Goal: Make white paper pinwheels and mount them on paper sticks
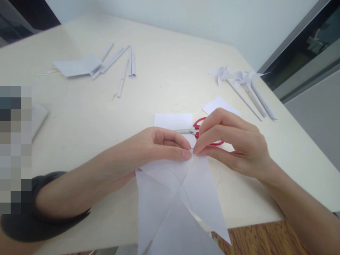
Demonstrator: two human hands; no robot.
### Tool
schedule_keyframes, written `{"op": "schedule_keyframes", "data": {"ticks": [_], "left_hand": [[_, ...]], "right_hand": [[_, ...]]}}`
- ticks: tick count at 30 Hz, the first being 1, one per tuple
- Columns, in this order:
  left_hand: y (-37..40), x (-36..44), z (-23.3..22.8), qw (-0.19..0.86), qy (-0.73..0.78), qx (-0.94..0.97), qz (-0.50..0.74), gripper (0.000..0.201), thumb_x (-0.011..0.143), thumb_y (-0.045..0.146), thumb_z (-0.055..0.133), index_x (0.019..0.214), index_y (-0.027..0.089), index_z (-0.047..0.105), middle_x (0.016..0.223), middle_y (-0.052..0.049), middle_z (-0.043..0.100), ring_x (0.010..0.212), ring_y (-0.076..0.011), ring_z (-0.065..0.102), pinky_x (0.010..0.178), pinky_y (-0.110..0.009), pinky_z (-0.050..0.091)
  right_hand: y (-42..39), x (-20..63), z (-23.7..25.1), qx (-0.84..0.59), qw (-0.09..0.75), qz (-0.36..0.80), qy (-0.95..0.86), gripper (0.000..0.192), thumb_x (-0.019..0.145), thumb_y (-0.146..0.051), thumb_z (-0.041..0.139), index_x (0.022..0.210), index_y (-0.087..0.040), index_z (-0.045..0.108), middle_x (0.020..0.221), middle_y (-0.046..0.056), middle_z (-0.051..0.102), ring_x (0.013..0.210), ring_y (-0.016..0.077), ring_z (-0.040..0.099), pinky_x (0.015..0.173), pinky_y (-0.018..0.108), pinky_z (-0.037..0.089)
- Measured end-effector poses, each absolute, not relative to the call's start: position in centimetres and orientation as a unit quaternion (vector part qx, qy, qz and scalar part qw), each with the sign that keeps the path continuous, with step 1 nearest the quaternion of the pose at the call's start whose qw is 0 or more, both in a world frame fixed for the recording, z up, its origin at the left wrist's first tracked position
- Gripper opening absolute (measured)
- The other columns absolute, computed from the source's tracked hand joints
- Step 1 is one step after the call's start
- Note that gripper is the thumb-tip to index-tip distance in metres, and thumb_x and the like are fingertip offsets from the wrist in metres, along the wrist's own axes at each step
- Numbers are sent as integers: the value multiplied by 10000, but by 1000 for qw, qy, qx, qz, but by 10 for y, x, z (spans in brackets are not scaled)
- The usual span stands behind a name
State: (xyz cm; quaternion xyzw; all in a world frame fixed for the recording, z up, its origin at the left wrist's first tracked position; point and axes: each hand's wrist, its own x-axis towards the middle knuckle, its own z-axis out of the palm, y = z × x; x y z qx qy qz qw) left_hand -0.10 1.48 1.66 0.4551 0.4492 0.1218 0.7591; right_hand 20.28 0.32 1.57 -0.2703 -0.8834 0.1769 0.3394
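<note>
A square of white paper [170, 198], slit from its corners toward the middle, hangs over the table's near edge. My left hand [164, 145] pinches its upper edge between thumb and fingers. Close beside it, my right hand [233, 141] is closed at the fingertips on the same edge, by the upper right slit. The fingertips of both hands nearly meet. Just beyond them lie scissors with red handles [199, 122], partly covered by my right hand. A white paper piece [172, 120] is under the scissors' blades.
Finished paper pinwheels [247, 79] on rolled paper sticks lie at the right. Several rolled paper tubes [114, 62] and a flat paper sheet [78, 66] are at the far left. Another paper piece [219, 105] sits behind my right hand. The white table [170, 95] meets a wall behind.
</note>
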Motion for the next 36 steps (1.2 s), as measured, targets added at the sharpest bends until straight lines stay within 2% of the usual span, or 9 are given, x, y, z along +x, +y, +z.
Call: {"op": "schedule_keyframes", "data": {"ticks": [3, 8, 12, 17, 22, 25, 30, 36], "left_hand": [[14, 0, 17, 750, 441, 478, 122, 107, 674, 315, 667, 730, 224, 658, 754, 25, 692, 664, -150, 640, 541, -181, 447], [9, 2, 16, 705, 442, 520, 192, 83, 712, 298, 654, 702, 217, 670, 732, 31, 710, 657, -158, 661, 552, -198, 484], [3, 1, 12, 633, 441, 581, 260, 80, 758, 292, 634, 736, 229, 678, 745, 36, 720, 716, -159, 673, 604, -204, 518], [-4, 0, 12, 507, 436, 669, 324, 56, 799, 251, 621, 792, 262, 676, 789, 79, 710, 737, -91, 643, 641, -127, 488], [-7, 0, 13, 461, 445, 687, 343, 52, 805, 244, 617, 788, 240, 665, 810, 64, 700, 753, -96, 638, 668, -138, 494], [-5, 1, 11, 491, 435, 674, 339, 51, 813, 238, 602, 804, 235, 653, 824, 53, 701, 784, -111, 649, 675, -152, 504], [1, 2, 11, 618, 391, 608, 308, 51, 792, 255, 625, 839, 236, 627, 890, 43, 709, 773, -124, 667, 647, -179, 519], [6, 3, 15, 695, 411, 533, 253, 102, 725, 168, 657, 773, 226, 588, 741, 60, 688, 718, -129, 664, 619, -193, 497]], "right_hand": [[3, 202, 15, -262, 336, 176, -888, 88, 830, -125, 582, 831, -196, 634, 844, 19, 532, 755, 108, 530, 680, 260, 487], [1, 200, 12, -279, 334, 165, -885, 71, 836, -145, 564, 861, -200, 601, 865, 25, 548, 790, 132, 537, 756, 312, 491], [0, 198, 13, -310, 336, 160, -875, 66, 815, -137, 582, 860, -185, 587, 868, 30, 547, 845, 147, 542, 728, 305, 478], [-1, 194, 15, -345, 354, 179, -851, 51, 804, -133, 597, 833, -172, 583, 864, 30, 549, 828, 143, 544, 727, 305, 458], [-1, 191, 11, -355, 378, 209, -829, 57, 804, -140, 608, 843, -167, 577, 852, 25, 543, 808, 132, 530, 712, 295, 443], [1, 192, 8, -344, 378, 213, -833, 46, 812, -129, 595, 824, -164, 569, 846, 23, 540, 796, 125, 523, 703, 291, 432], [3, 192, 5, -332, 387, 208, -835, 61, 839, -113, 533, 809, -166, 532, 824, 23, 527, 781, 128, 502, 692, 297, 419], [5, 196, 4, -299, 385, 231, -842, 38, 821, -163, 592, 841, -185, 569, 827, 23, 546, 815, 150, 511, 733, 316, 436]]}}
